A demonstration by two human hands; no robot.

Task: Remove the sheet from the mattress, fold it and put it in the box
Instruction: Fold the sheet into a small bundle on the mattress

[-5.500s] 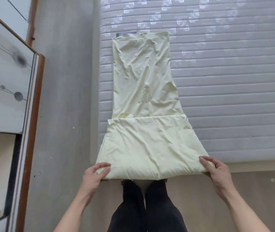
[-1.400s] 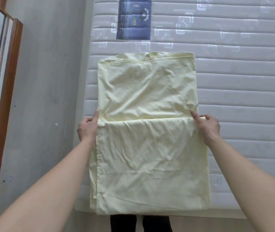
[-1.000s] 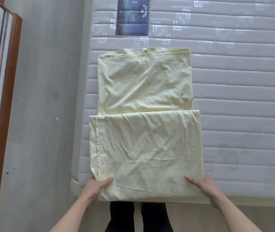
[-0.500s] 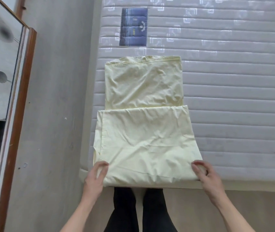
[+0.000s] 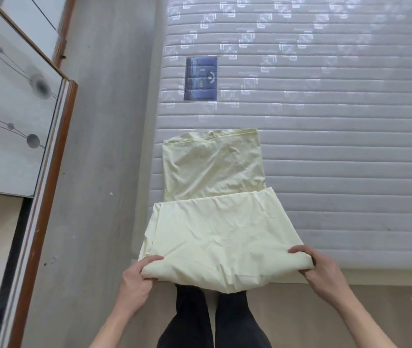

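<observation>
Quilted mattress bears the folded sheet; both hands, left and right, grip its near corners.

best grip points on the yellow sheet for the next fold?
Probably the two near corners of the folded sheet, approached from the mattress foot edge. The near folded edge overhangs there, so fingers can get under it. The left hand and right hand already pinch those corners, thumbs on top.
</observation>
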